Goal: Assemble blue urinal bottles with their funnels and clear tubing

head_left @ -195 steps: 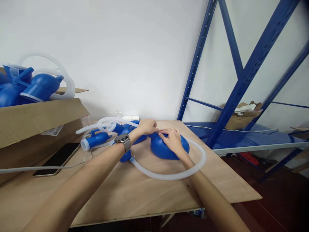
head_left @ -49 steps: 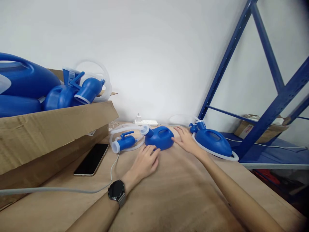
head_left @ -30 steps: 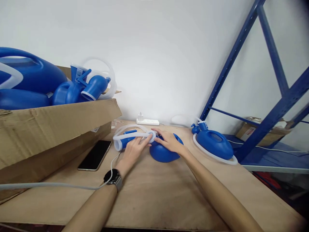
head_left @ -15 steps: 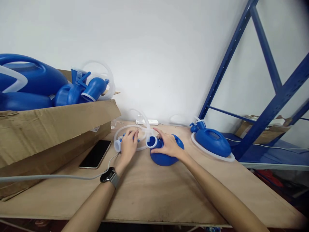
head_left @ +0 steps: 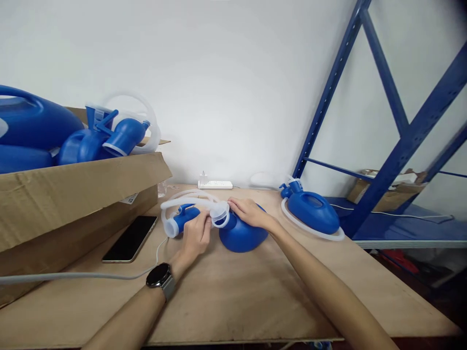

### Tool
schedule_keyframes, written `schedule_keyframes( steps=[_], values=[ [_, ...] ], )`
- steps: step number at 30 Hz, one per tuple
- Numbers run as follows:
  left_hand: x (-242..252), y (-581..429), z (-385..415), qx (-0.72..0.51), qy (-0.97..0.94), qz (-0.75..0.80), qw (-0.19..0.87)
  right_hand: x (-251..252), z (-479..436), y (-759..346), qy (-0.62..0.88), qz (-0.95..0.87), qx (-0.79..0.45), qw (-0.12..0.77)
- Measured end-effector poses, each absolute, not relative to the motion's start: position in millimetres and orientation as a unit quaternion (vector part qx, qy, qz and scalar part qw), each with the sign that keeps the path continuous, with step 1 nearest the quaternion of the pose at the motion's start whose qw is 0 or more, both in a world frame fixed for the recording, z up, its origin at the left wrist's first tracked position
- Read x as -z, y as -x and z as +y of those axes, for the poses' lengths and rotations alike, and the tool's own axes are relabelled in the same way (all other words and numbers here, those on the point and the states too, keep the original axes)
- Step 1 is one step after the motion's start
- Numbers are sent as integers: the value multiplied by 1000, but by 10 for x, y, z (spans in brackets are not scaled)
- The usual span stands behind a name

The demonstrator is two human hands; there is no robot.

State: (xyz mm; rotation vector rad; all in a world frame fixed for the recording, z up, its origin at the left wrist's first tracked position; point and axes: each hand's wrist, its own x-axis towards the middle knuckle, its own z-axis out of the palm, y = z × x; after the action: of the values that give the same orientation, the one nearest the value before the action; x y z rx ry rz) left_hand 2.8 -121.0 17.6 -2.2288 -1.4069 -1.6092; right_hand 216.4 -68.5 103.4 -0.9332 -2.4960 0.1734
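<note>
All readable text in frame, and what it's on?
Nothing readable.
White label on the large cardboard box: printed marks, too small to read.
Phone: screen black, no text seen.
Wristwatch: dark face, nothing legible.
Middle blue jug: no lettering visible.

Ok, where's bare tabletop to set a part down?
Bare: table front between the left forearm and right forearm; also right of the right forearm, in front of the far-right bottle. Crowded: around the bottle under the right hand, small bottle, looped tube, phone and carton.
</note>
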Motion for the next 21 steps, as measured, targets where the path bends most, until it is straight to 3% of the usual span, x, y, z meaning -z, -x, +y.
schedule_keyframes(
  steps=[5,9,14,21],
  values=[
    [-235,27,-1213,546,732,-399,83,-987,-682,-2137,348,-909,-28,228],
    [-268,-5,-1219,544,738,-381,120,-979,-653,-2150,348,-900,-68,253],
    [-230,-108,-1197,579,708,-402,-36,-1020,-642,-2141,333,-886,-145,290],
    [-332,-188,-1163,701,514,-451,-202,-1103,-744,-2071,375,-851,-205,306]
  ],
)
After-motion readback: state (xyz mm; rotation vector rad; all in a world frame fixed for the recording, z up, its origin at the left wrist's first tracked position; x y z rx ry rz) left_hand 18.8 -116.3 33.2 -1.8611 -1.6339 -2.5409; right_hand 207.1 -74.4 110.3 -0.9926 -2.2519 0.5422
